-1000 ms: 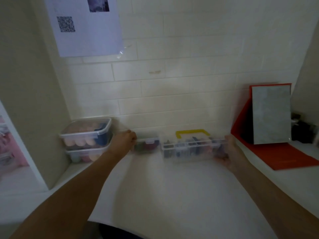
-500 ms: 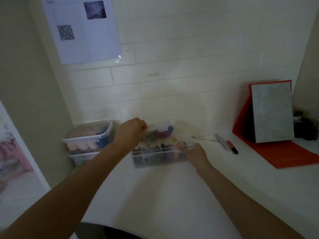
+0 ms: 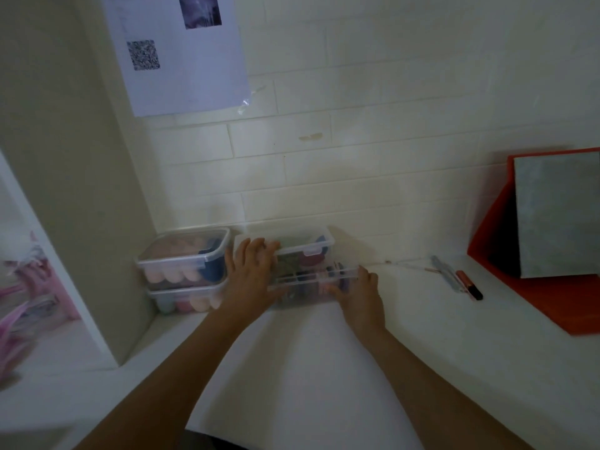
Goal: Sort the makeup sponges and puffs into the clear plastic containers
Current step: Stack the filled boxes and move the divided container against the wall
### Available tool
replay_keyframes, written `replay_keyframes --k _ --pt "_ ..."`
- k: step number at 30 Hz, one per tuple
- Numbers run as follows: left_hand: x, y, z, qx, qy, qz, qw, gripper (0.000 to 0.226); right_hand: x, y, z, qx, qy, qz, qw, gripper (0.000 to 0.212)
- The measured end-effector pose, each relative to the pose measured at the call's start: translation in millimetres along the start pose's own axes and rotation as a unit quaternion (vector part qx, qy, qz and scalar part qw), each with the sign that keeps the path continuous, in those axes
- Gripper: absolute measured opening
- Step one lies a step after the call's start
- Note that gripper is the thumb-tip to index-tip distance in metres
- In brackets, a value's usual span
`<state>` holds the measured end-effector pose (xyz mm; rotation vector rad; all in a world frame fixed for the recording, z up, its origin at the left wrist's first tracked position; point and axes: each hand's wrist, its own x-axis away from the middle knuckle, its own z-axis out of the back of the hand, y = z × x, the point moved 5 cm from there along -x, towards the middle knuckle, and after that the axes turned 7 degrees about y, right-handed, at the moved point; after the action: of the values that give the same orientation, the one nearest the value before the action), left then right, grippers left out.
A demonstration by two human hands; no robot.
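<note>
- Pulling from one end is the main risk: the right hand (image 3: 360,295) grasps the right end of the shallow clear tray (image 3: 308,281), thumb over its top rail and fingers (image 3: 331,289) curled along the near wall. A lopsided tug would likely swing the tray and spill its contents, which are too blurred to name.
- The left hand (image 3: 251,271) is released, its fingers (image 3: 259,246) straight and spread over the left part of the lidded container (image 3: 305,243). It only presses, so that box could skid toward the far wall.
- Just left of that hand, the stacked containers (image 3: 185,254) stand in the far-left corner of the worktop (image 3: 454,352), lids on, with pink sponges (image 3: 168,275) showing through the walls. A sideways knock from the wrist could probably shift the upper one.
- The tray lies against the near side of the lidded container, between the two hands, with the right fingers on it and the left palm at its left end.
- Some pens (image 3: 454,277) lie to the right, well apart from the right hand.
</note>
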<state>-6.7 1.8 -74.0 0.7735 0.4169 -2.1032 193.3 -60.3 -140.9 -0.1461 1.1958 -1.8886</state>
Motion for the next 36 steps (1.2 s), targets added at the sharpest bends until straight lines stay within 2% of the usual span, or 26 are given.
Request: replay_keyframes --k 5,10,22,27,28,32,34,36 --pt "-4 -22 -4 0.011 0.024 -0.017 0.999 0.090 -11 -5 -18 0.029 -0.030 0.017 0.999 0.067" --pt "-19 -24 -12 -0.001 0.034 -0.015 0.999 0.087 -24 -5 -30 0.035 -0.025 0.018 0.999 0.068" --pt "-32 -16 -24 -0.035 -0.006 0.061 0.998 0.088 -45 7 -48 0.026 -0.077 0.028 0.996 0.069" --pt "-36 1 -22 -0.018 -0.040 0.072 0.996 0.083 -50 18 -56 0.002 -0.091 0.041 0.995 0.084" --pt "-37 5 -21 -0.017 -0.037 0.075 0.996 0.081 -47 14 -51 -0.003 -0.096 0.054 0.994 0.081" --pt "-37 7 -22 -0.021 -0.031 0.086 0.996 0.077 -35 0 -31 0.048 -0.136 0.102 0.984 0.039" --pt "-39 7 -23 -0.021 -0.036 0.085 0.995 0.077 -34 2 -28 0.052 -0.162 0.100 0.980 0.036" --pt "-38 8 -21 -0.021 -0.037 0.086 0.995 0.076 -31 4 -28 0.052 -0.189 0.099 0.976 0.047"
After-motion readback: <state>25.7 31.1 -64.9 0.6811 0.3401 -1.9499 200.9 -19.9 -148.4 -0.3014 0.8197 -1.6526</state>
